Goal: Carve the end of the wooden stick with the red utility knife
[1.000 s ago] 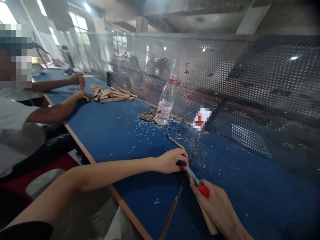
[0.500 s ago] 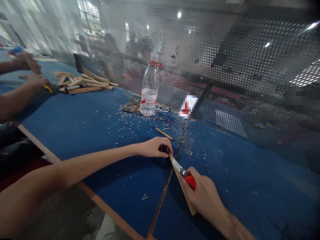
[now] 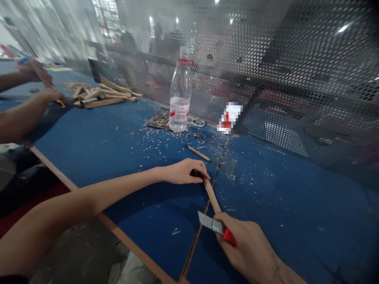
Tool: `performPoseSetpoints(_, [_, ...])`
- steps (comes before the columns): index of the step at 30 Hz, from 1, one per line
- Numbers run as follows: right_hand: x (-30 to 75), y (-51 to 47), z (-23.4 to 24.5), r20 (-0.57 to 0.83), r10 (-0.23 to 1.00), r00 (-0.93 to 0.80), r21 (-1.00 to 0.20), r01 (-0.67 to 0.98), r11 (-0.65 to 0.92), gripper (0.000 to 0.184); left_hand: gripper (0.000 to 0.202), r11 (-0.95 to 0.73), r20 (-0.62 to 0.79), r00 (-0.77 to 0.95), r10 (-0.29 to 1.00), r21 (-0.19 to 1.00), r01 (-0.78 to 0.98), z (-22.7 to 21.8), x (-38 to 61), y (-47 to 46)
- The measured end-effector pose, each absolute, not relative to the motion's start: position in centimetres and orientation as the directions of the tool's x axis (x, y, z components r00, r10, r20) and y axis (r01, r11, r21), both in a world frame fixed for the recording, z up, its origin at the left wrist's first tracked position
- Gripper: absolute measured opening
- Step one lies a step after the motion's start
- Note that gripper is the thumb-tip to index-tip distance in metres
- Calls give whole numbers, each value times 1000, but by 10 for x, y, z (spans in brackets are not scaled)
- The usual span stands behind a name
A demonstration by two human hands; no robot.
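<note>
Sticks (image 3: 103,98) heaped over at far left, plastic bottle (image 3: 179,108) upright near the perforated screen (image 3: 284,102), and on to the left hand (image 3: 188,171): fingertips pinching the far end of a wooden strip (image 3: 213,197), which slants toward the right hand (image 3: 250,240), fingers wrapped round a red-handled cutter (image 3: 218,227), blade (image 3: 205,219) bare beside the wood.

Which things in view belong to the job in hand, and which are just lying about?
In the job:
knife, in the right hand
wooden strip, left hand at its far end

Apparently lying about:
short dark-tipped stick
bottle, standing
wood shavings
wood pile, at left
</note>
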State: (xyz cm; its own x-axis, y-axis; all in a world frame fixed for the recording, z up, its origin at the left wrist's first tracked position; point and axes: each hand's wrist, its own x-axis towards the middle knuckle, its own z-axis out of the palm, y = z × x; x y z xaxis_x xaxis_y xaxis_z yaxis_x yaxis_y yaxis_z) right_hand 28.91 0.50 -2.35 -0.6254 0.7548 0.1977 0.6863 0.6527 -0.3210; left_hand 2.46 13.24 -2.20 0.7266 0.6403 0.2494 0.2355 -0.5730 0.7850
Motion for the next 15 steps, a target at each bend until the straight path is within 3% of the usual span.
performPoseSetpoints(3, [293, 7, -28, 215, 805, -552, -320, 739, 593, 15, 27, -564, 240, 714, 658, 785, 256, -23, 25, 131])
performPoseSetpoints(8, [296, 7, -34, 242, 862, -445, -202, 846, 493, 21, 25, -555, 224, 690, 688, 775, 302, -22, 28, 128])
performPoseSetpoints(15, [298, 14, -27, 146, 853, -502, -321, 791, 521, 29, 17, -596, 274, 687, 672, 751, 284, -23, 28, 126])
